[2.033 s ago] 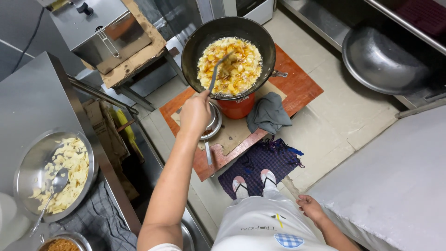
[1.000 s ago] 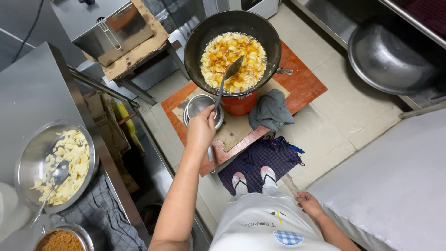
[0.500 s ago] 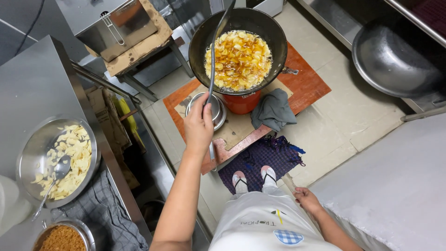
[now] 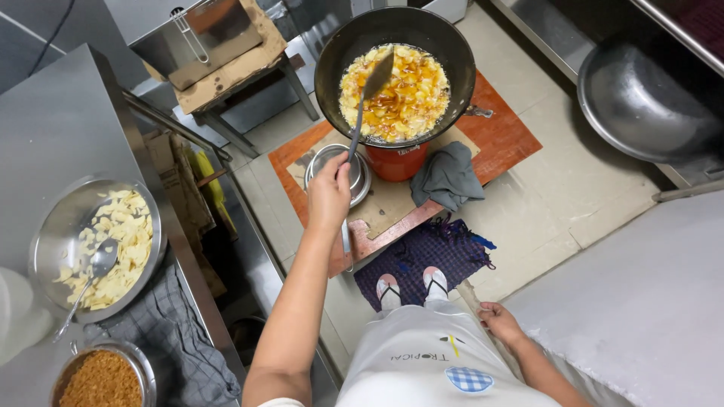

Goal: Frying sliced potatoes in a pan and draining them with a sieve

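Observation:
My left hand (image 4: 329, 194) grips the long handle of a metal ladle (image 4: 371, 84), whose bowl hangs over a black wok (image 4: 332, 60) on the floor. The wok holds pale sliced pieces frying in amber oil (image 4: 403, 94) and rests on a red stove (image 4: 397, 160). My right hand (image 4: 499, 322) hangs low beside my white apron, next to the edge of a grey counter, fingers loosely curled with nothing visibly in them.
On the steel counter at left sit a bowl of raw slices with a spoon (image 4: 98, 245) and a bowl of brown granules (image 4: 102, 377). A small steel bowl (image 4: 335, 169), grey cloth (image 4: 449, 177), purple mat (image 4: 426, 252), large empty basin (image 4: 641, 105) and metal fryer box (image 4: 204, 38) lie around.
My left hand has swung the ladle about over the wok; its bowl now sits over the upper left of the oil. The view has shifted slightly. My right hand stays put.

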